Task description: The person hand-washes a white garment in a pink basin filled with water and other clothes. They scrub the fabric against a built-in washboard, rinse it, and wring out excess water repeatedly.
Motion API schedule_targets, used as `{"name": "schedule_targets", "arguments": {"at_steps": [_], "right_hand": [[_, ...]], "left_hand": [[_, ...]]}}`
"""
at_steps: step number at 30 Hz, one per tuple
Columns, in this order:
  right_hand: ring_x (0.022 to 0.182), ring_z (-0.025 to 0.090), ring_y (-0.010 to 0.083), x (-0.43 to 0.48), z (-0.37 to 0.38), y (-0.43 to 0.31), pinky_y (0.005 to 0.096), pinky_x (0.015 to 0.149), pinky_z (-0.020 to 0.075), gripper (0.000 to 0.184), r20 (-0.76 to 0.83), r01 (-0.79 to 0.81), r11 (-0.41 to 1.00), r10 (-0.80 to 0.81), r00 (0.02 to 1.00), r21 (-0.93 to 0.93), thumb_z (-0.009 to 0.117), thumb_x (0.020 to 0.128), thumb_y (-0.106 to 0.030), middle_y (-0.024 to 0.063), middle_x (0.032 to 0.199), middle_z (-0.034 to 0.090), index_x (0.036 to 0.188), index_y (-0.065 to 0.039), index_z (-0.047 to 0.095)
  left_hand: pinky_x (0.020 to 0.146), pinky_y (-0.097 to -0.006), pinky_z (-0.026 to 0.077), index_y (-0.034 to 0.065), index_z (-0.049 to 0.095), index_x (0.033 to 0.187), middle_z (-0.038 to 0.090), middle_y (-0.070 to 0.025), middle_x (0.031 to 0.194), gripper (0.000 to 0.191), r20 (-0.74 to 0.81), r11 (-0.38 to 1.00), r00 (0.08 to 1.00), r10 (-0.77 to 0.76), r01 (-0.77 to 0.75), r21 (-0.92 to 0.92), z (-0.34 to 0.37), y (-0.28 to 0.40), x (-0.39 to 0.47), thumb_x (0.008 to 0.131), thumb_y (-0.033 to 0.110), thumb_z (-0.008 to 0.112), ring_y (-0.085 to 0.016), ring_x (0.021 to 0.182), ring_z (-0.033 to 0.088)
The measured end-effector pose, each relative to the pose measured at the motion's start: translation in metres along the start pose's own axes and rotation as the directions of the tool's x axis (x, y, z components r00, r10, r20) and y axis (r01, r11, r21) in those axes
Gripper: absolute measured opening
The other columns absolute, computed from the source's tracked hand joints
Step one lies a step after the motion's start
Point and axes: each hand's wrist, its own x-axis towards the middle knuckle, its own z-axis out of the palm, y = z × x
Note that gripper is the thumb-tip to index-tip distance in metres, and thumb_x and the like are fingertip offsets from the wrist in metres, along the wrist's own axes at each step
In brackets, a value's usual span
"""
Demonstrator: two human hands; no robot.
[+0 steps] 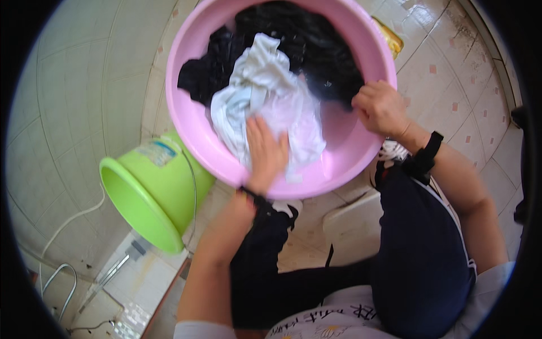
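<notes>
A large round pink plastic basin point(180, 108) stands before me with wet clothes in it. My left hand point(266, 148) lies flat, fingers extended and slightly blurred, on a white wet cloth point(262, 84) in the near half of the basin. Around and beyond the white cloth are black garments point(313, 46), partly in water. My right hand point(379, 106) is curled at the basin's right inner wall, its fingers closed on the edge of the black garment. The fingertips of that hand are partly hidden.
A green plastic bucket point(169, 186) lies on its side left of the basin, near a tiled wall point(84, 84). A yellow tray point(389, 38) is beyond the basin's right rim. A white stool or box point(353, 222) sits between my legs. A pale hose point(74, 220) runs at the lower left.
</notes>
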Motion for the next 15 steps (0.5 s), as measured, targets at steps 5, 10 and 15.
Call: {"name": "schedule_targets", "arguments": {"at_steps": [5,10,15], "right_hand": [[0.071,0.055,0.0238,-0.001,0.002,-0.003,0.0349,0.065,0.0438,0.006,0.001,-0.048,0.999,0.048,0.999,0.012,0.062,0.060,-0.007,0.0051,0.067,0.054,0.065,-0.009,0.058],[0.071,0.054,0.0236,-0.006,0.007,0.002,0.0345,0.065,0.0434,0.006,-0.009,-0.060,0.998,0.060,0.998,0.007,0.061,0.060,-0.006,0.0049,0.067,0.054,0.065,-0.008,0.058],[0.073,0.054,0.0247,0.008,-0.005,-0.014,0.0350,0.065,0.0425,0.007,-0.024,0.046,0.999,-0.046,0.999,-0.013,0.059,0.062,-0.008,0.0063,0.070,0.053,0.068,-0.007,0.056]], "left_hand": [[0.109,-0.0516,0.015,-0.0215,0.025,0.127,0.024,-0.0437,0.133,0.070,-0.092,0.985,0.986,-0.141,0.149,0.089,-0.003,0.027,0.046,0.088,0.031,0.049,-0.053,0.127,0.023],[0.110,-0.0523,0.010,-0.0190,0.019,0.133,0.017,-0.0392,0.140,0.074,0.156,0.991,0.985,0.075,-0.090,0.096,-0.024,0.029,-0.004,0.088,0.031,0.050,-0.051,0.133,0.014],[0.109,-0.0517,0.012,-0.0193,0.029,0.128,0.028,-0.0368,0.135,0.073,0.161,0.978,0.966,-0.202,0.189,0.092,0.014,0.009,0.058,0.089,0.040,0.047,-0.048,0.129,0.023]]}}
